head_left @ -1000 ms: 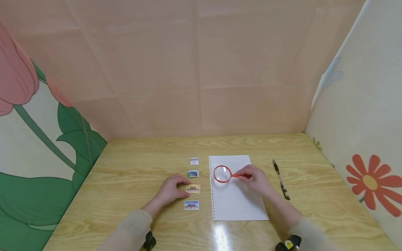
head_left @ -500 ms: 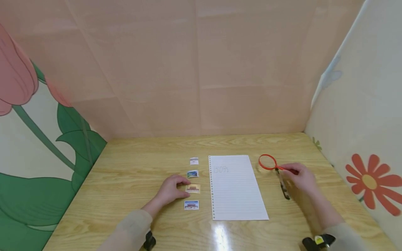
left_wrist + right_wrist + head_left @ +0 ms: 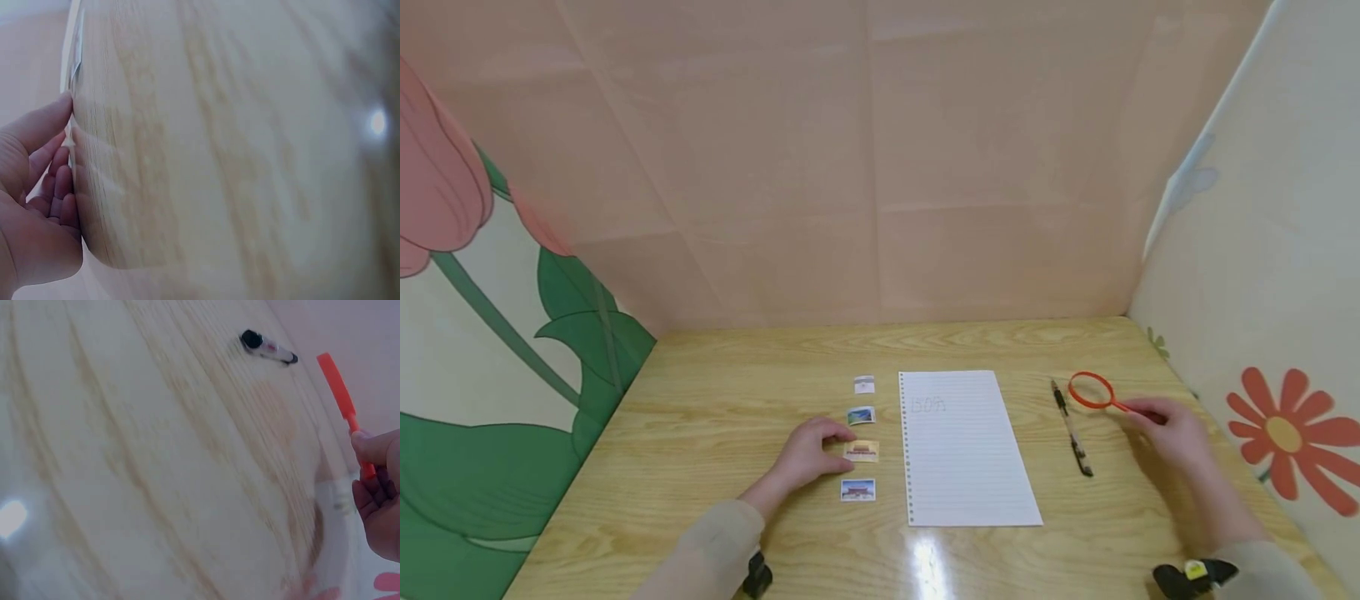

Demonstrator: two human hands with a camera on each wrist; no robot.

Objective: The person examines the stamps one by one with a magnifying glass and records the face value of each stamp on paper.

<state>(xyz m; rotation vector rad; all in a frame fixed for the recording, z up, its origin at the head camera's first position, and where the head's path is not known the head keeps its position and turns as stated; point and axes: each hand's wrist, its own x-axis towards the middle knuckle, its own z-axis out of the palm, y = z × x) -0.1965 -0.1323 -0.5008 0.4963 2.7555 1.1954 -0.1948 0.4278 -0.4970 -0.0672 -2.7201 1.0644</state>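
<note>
In the head view my left hand (image 3: 811, 452) rests on the table beside a yellowish stamp (image 3: 861, 451), thumb and index finger spread at its left corners. Three more small picture stamps share its column: a blue-and-red one (image 3: 857, 490) nearer, a blue-green one (image 3: 861, 415) and a pale one (image 3: 864, 384) farther off. My right hand (image 3: 1171, 429) pinches the handle of a red magnifying glass (image 3: 1112, 403), held over the table at the right. The right wrist view shows that magnifying glass (image 3: 338, 387) edge-on, thumb on its handle.
A lined, hole-punched sheet of paper (image 3: 970, 467) with faint pencil-like writing at its upper left lies mid-table. Between it and my right hand lies a pen (image 3: 1072, 432). A plain backdrop stands behind the table (image 3: 737, 367), with flower-printed panels (image 3: 1292, 250) at the sides.
My right hand has carried the magnifying glass rightward off the paper and past the pen, uncovering the writing. The left hand has stayed in place by the yellowish stamp.
</note>
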